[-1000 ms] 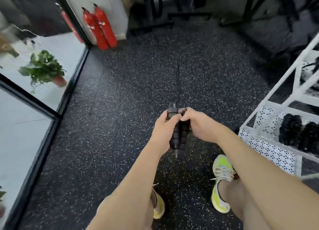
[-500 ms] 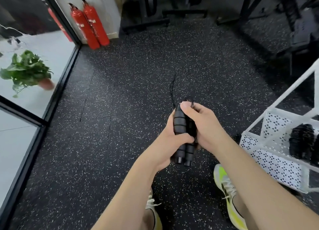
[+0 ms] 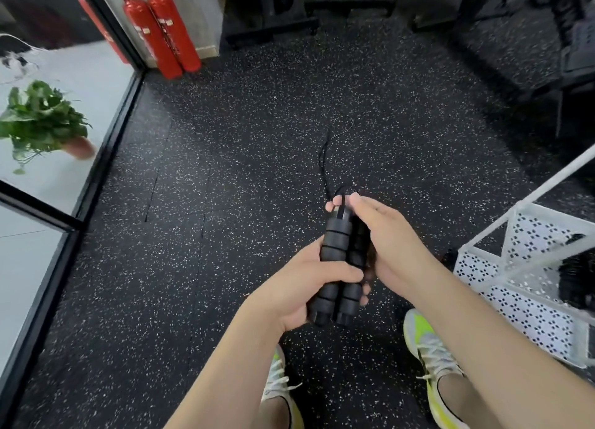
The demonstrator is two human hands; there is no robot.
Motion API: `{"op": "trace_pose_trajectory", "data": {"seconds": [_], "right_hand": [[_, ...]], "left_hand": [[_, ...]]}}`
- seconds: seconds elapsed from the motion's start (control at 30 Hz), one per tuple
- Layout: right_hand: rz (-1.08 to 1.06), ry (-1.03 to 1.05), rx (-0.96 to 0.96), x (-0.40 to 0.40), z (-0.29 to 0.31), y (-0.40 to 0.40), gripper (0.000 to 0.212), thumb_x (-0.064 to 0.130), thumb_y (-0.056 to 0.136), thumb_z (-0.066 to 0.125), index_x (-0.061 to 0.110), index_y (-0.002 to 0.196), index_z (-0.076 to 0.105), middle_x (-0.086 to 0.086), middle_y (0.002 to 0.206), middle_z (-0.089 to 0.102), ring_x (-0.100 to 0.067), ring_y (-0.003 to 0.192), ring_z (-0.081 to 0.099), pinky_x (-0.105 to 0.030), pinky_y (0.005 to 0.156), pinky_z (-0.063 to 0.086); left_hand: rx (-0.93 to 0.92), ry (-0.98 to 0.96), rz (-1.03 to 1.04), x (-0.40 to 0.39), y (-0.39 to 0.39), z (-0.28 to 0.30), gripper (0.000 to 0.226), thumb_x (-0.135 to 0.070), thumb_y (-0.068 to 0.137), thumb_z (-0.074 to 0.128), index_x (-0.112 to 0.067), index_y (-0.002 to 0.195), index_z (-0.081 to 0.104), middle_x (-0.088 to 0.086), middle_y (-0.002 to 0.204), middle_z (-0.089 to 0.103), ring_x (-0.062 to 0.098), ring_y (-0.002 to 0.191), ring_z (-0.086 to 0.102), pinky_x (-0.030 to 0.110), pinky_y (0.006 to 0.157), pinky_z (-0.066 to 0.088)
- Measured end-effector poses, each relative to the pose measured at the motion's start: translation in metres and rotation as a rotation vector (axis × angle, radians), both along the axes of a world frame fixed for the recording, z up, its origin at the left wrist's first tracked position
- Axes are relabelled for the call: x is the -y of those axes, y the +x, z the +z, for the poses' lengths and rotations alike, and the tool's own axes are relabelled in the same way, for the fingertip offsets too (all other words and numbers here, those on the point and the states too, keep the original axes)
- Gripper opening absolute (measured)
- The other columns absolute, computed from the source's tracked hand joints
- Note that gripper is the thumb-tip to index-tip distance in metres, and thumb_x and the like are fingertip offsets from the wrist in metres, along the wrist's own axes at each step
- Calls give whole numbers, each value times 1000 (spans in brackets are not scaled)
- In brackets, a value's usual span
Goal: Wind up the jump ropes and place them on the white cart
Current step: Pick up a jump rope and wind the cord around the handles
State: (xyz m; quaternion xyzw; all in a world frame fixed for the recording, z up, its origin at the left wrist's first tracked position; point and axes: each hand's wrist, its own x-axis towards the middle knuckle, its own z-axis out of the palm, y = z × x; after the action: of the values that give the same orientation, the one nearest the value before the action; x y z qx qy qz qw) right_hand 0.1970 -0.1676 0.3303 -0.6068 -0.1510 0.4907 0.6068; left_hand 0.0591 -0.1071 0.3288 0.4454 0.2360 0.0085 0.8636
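Hands, two of them, meet in the middle of a downward head-camera view, and between them they hold two black foam jump-rope handles pressed side by side. The left hand wraps the lower half of the pair, thumb across the front and fingertips showing past the far side. The right hand curls round the upper part from the right, its fingertips at the top ends of the handles where the cord comes out. The handles stand nearly upright in the picture, long axis running away from the person and leaning a little to the right at the top; their butt ends point back toward the feet. One thin black cord leaves the top of the handles and trails forward over the floor, ending in a small loose curl. Whether it lies flat on the floor or hangs just above it cannot be told. The floor is black rubber speckled white. Two feet in white-and-yellow sneakers stand below the hands. At the right edge is one white cart of perforated metal, with dark objects on its shelf, too blurred to name. At upper left two red fire extinguishers stand against a wall, beside a black-framed glass panel; a third red shape shows in the glass. One green potted plant sits beyond the glass. Dark frames of gym equipment cross the top.
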Motion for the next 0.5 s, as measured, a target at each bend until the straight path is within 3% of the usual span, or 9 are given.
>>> {"op": "trace_pose_trajectory", "data": {"seconds": [0.07,0.13,0.2,0.23,0.3,0.37,0.43,0.47,0.5], "right_hand": [[17,-1,-2,0,3,-4,37,42,105,48,15,105,74,-3,99,73,-19,90,62,-35,79,49],[37,-111,247,1,5,-1,38,41,107,44,20,100,74,3,100,75,-13,90,64,-29,77,47],[14,-245,738,6,2,8,27,31,108,41,25,112,67,7,112,69,-11,98,61,-26,78,43],[35,-260,919,8,1,13,29,19,106,42,28,127,59,7,127,63,-12,110,56,-27,86,43],[244,-221,1113,11,-3,22,62,-4,96,44,36,143,48,9,150,42,-16,137,35,-35,112,34],[540,-219,1265,10,-10,23,62,-5,89,52,37,135,55,12,156,35,-16,149,16,-45,123,16],[699,-265,1308,12,-20,19,43,12,90,63,34,126,57,13,144,48,-16,147,25,-45,126,6],[720,-298,1289,14,-24,18,34,20,91,65,32,122,54,13,127,59,-15,135,43,-44,127,10],[705,-332,1253,16,-24,16,25,27,94,63,30,117,52,13,106,64,-13,111,59,-42,122,24]], "left_hand": [[-11,-51,-2,-2,-3,-2,29,4,88,61,-4,116,62,23,102,62,34,87,62,51,88,54],[-75,36,-11,-5,-6,-4,30,3,86,59,-7,115,63,18,102,68,32,87,64,46,80,54],[-261,422,-45,-7,-7,-5,38,-2,83,60,-16,118,58,8,99,73,25,80,62,47,71,51],[-379,682,-66,-8,-9,-5,42,-5,83,60,-24,121,55,3,98,72,20,76,61,47,69,51],[-529,1121,-111,-8,-14,-7,56,-10,88,59,-38,133,43,-4,101,63,17,80,59,39,69,51],[-567,1368,-138,-9,-20,-9,66,-14,91,60,-44,144,32,-5,111,57,24,94,58,39,80,50],[-603,1556,-183,-10,-24,-12,69,-18,93,60,-43,149,28,-6,118,56,26,101,58,36,83,45],[-623,1619,-190,-10,-25,-15,70,-19,94,60,-42,151,27,-6,119,55,26,102,58,34,83,42],[-646,1653,-177,-10,-25,-15,71,-19,94,60,-41,152,26,-6,120,55,25,103,57,34,84,40]]}}
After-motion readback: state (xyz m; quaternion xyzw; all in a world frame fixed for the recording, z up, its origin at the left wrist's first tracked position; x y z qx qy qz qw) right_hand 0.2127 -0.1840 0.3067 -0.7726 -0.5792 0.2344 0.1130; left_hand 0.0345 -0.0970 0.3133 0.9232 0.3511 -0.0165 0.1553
